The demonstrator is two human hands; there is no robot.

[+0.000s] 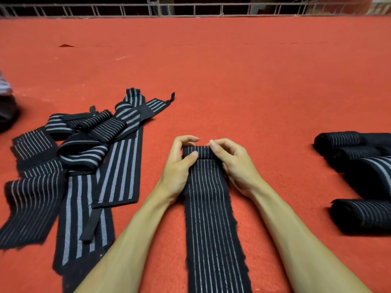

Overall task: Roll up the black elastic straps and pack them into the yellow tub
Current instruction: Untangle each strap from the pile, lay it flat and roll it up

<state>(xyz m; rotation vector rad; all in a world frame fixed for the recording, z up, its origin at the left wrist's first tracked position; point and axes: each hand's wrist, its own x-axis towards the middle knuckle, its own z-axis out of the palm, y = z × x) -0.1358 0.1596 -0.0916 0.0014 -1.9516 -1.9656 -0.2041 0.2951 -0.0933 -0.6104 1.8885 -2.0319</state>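
A black striped elastic strap [211, 208] lies flat along the red carpet [232, 70], its far end turned into a small roll [197, 152]. The left hand [182, 163] and right hand [230, 163] each pinch one side of this roll, fingers curled over it. Loose straps [84, 166] lie in a pile to the left. Finished rolled straps [359, 166] sit at right.

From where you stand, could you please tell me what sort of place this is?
Likely a packing bench in a workshop: a broad red felt-like surface, a metal rail along its far edge, loose striped straps piled left and rolled straps right.
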